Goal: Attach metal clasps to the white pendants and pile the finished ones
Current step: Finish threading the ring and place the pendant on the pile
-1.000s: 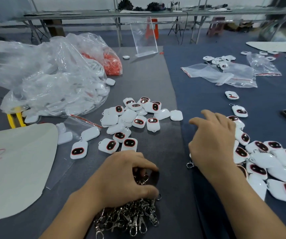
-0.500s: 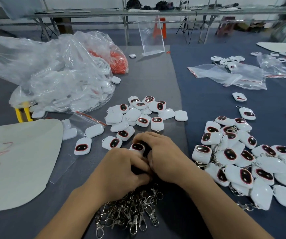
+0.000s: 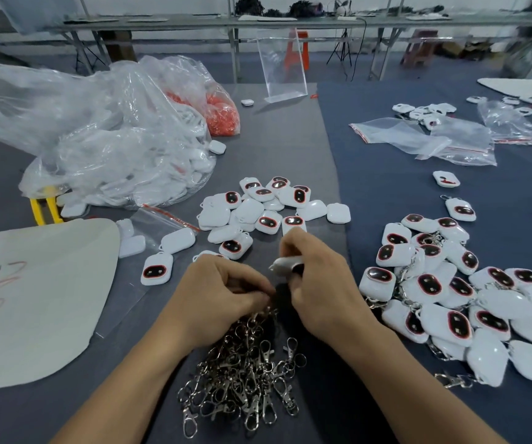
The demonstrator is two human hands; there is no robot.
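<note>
Roughly midway: finished pile (image 3: pixel 450 293) lying lower right; bare pendants (image 3: pixel 252 213) waiting centre; right hand (image 3: pixel 319 283) gripping pendant (image 3: pixel 285 263), left hand (image 3: pixel 223 293) pinching clasps (image 3: pixel 245 379).

Only the person's two arms and hands are in view. The left forearm (image 3: pixel 136 373) enters from the near left and the right forearm (image 3: pixel 402 379) from the near right. Both are bare along the whole length that shows, and what is worn higher up cannot be told. The forearms are slim and smooth and narrow toward the wrists. The left hand (image 3: pixel 223 293) and the right hand (image 3: pixel 319 283) are bare as well, across backs, knuckles and fingers. The knuckles stand out as low ridges. The fingertips are softened by blur, so the nails cannot be made out.
</note>
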